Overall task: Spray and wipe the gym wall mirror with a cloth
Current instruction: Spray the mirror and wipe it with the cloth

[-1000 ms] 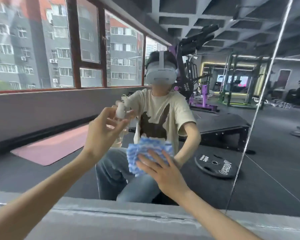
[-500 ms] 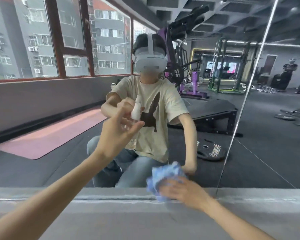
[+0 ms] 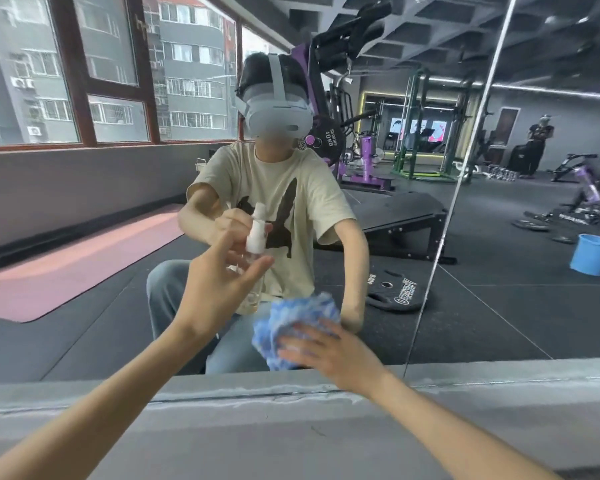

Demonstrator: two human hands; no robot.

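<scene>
cloth (image 3: 297,323) by lower edge of mirror (image 3: 520,306)

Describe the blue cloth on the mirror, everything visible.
The blue-and-white fuzzy cloth looks soft, bunched into a crumpled wad and slightly blurred. It sits low on the wall mirror, just above the grey ledge. The right hand presses it with spread, straight fingers, covering its lower right.

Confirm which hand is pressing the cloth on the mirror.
The right hand, fingers spread flat on the blue cloth; the left hand grips the spray bottle instead.
</scene>
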